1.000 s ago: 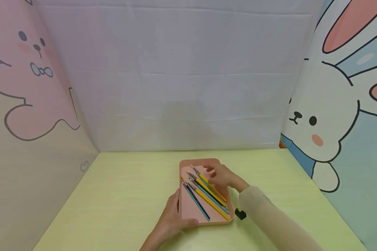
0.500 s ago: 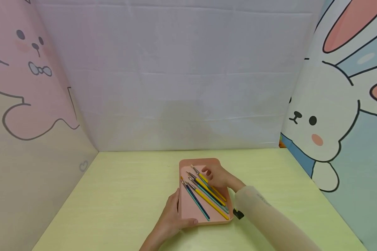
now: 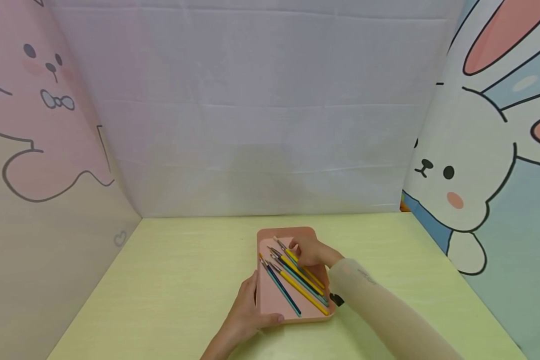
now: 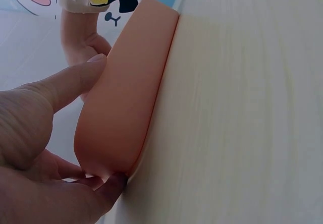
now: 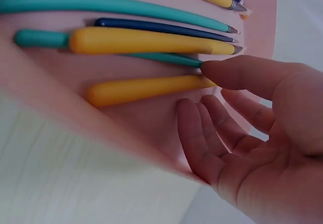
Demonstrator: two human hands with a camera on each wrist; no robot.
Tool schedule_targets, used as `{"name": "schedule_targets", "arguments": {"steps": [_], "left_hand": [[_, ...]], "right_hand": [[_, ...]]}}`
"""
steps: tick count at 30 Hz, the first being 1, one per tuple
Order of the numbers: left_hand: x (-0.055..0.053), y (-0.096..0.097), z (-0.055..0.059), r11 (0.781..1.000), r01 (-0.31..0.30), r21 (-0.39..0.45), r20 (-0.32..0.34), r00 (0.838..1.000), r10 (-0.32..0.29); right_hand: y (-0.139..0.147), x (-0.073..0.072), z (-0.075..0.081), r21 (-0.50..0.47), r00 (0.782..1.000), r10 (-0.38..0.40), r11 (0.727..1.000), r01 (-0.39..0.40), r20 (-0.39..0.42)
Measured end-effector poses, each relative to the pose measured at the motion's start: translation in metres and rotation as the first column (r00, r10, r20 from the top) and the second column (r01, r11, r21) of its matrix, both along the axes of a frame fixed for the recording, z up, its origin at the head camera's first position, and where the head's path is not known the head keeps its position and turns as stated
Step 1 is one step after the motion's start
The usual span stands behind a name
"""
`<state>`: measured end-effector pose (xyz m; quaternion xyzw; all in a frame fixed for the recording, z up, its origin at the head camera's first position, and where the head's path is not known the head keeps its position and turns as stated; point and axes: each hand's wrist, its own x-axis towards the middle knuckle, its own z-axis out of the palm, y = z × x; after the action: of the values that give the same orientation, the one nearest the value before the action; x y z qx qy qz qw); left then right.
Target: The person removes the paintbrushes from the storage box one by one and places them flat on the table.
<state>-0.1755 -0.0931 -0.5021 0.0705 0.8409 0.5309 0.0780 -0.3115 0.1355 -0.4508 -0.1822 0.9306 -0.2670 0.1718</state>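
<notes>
A pink tray lies on the yellow-green table and holds several brushes with yellow, teal and dark blue handles. My left hand grips the tray's near left corner. The thumb lies on the tray's wall and the fingers curl underneath, as my left hand shows up close. My right hand hovers over the far ends of the brushes. In the right wrist view my right hand has loosely curved fingers. Its thumb tip touches the end of a yellow brush, which lies beside a teal brush.
The table is walled by a white sheet at the back and cartoon rabbit panels on both sides. A small black item sits by my right forearm, close to the tray's right edge.
My right hand has drawn slightly nearer and lower onto the brushes, and the forearm has shifted left. My left hand and the tray have stayed put.
</notes>
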Motion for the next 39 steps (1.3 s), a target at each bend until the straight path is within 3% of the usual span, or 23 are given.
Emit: {"name": "schedule_targets", "arguments": {"steps": [9,19,23,29,39], "left_hand": [[0.001,0.000,0.002,1.000,-0.003,-0.001,0.017,1.000,0.003],[0.000,0.000,0.000,1.000,0.000,-0.006,0.001,1.000,0.000],[0.000,0.000,0.000,1.000,-0.002,-0.007,0.000,1.000,0.002],[0.000,0.000,0.000,1.000,0.000,0.001,-0.019,1.000,0.000],[-0.002,0.000,-0.001,1.000,0.002,0.006,-0.013,1.000,-0.002]], "right_hand": [[-0.004,-0.003,-0.003,-0.001,0.998,-0.055,0.998,0.055,0.035],[-0.001,-0.004,-0.007,-0.051,0.997,-0.066,0.996,0.068,0.041],[0.003,-0.003,-0.006,-0.123,0.999,-0.037,0.992,0.042,0.040],[0.010,-0.002,-0.001,-0.275,1.000,0.019,0.961,-0.012,0.025],[0.027,-0.001,0.016,-0.347,0.992,0.069,0.937,-0.029,0.101]]}}
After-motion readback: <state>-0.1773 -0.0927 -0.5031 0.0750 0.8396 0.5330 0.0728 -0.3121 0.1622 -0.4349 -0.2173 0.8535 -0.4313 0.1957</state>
